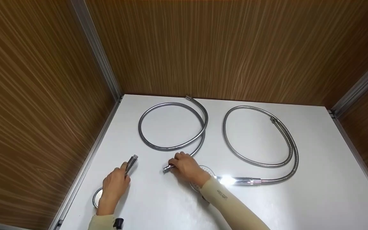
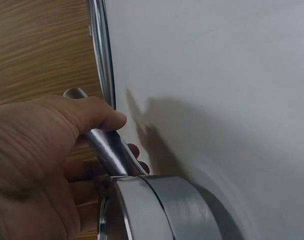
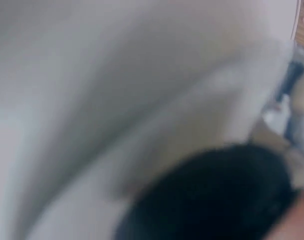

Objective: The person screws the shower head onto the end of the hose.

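My left hand (image 1: 115, 183) grips a chrome handheld shower head (image 2: 114, 152) by its handle, at the left of the table. In the head view the handle's threaded end points away from me, and its round face shows beside my wrist. The fingers of my right hand (image 1: 187, 166) pinch one end of a metal shower hose (image 1: 166, 149), whose fitting points left towards the shower head. The rest of that hose lies in a loop behind the hand. Under my right wrist lies a second shower head (image 1: 243, 181), its face partly hidden.
A second looped hose (image 1: 295, 159) runs from that shower head's handle across the right side. The white table (image 1: 324, 179) is bounded by wood-patterned panels (image 1: 219, 48) at the back and both sides. The right wrist view is blurred, with a dark rounded shape (image 3: 206, 195) in it.
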Motion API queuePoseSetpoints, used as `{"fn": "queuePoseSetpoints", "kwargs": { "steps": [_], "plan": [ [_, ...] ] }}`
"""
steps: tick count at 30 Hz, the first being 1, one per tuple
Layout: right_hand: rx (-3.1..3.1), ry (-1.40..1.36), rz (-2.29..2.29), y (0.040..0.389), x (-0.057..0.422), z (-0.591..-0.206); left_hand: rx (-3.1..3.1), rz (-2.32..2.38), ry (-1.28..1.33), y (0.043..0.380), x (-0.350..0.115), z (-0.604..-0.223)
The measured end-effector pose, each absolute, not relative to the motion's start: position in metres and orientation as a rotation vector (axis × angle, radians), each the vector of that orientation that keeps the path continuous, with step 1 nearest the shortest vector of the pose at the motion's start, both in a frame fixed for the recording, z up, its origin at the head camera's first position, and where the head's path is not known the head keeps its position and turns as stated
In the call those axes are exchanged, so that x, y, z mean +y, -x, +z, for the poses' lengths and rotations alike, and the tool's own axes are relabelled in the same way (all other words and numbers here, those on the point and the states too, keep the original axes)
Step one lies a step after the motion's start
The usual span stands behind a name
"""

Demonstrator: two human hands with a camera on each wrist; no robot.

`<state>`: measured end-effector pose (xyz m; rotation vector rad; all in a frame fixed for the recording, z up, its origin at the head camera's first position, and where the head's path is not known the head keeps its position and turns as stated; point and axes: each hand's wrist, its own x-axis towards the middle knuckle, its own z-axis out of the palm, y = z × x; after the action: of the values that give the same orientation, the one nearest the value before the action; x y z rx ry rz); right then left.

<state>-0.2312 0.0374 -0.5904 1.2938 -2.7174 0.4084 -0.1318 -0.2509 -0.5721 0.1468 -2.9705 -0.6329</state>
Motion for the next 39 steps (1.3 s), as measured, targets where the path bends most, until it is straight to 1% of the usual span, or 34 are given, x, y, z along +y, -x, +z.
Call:
{"fn": "queuePoseSetpoints", "kwargs": {
  "steps": [10, 17, 22, 26, 33, 39],
  "plan": [
    [-2.678, -1.237, 0.311, 0.228, 0.036, -0.586, -2.948, -0.607, -0.026, 0.131, -0.236, -0.567],
    [-2.658, -1.332, 0.531, 0.231, 0.038, -0.586, -2.947, -0.599, 0.131, 0.129, -0.230, -0.567],
    [-2.622, -1.366, 0.560, 0.231, 0.039, -0.585, -2.914, -0.589, 0.188, 0.129, -0.226, -0.569],
    [-2.660, -1.358, 0.554, 0.229, 0.039, -0.583, -2.905, -0.598, 0.201, 0.130, -0.222, -0.568],
    [-2.698, -1.349, 0.524, 0.229, 0.039, -0.582, -2.973, -0.590, 0.106, 0.134, -0.214, -0.568],
    [-2.714, -1.370, 0.603, 0.231, 0.038, -0.579, -2.957, -0.571, 0.129, 0.133, -0.211, -0.565]
  ]
}}
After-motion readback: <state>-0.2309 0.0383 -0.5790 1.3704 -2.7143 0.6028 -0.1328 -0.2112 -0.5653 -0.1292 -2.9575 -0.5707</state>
